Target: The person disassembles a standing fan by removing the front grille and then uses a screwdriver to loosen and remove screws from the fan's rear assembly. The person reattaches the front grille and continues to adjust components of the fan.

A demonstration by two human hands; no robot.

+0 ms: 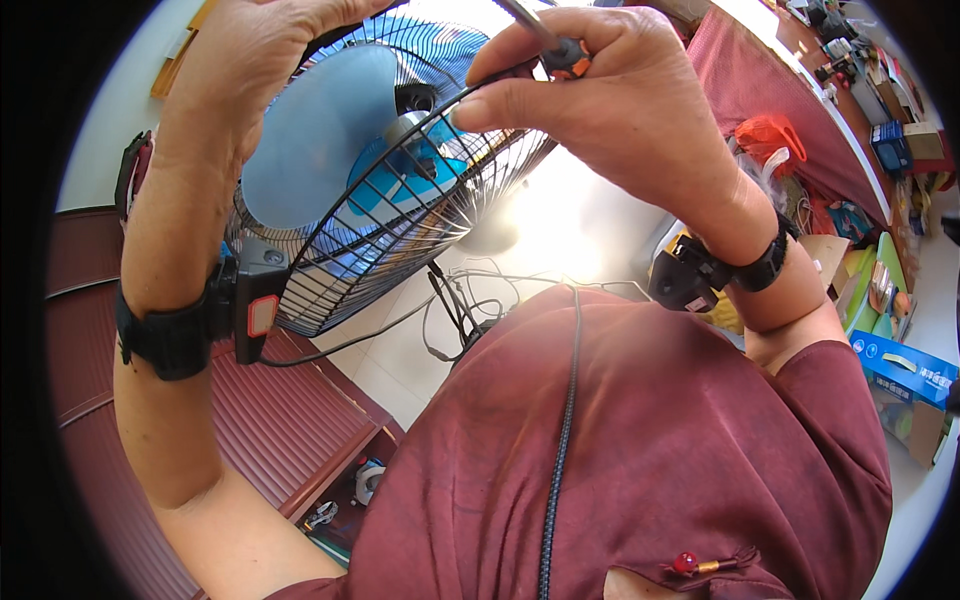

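An electric fan stands tilted before me, with blue translucent blades (322, 142) behind a black wire guard (360, 217). At the guard's upper left rim is my left hand (277, 37), its thumb along the rim and its fingertips cut off by the top edge. My right hand (615, 97) pinches the guard's near rim between thumb and forefinger. Tucked in that same hand is a tool that looks like a screwdriver (566, 58), with a black and orange handle and a metal shaft pointing up and left. The tool's tip is beyond the frame.
Dark cables (450, 300) run across the tiled floor under the fan. A dark red slatted cabinet (292, 420) stands at the left. On the right are a cloth-draped table (765, 97), an orange plastic bag (772, 139) and a blue box (904, 367).
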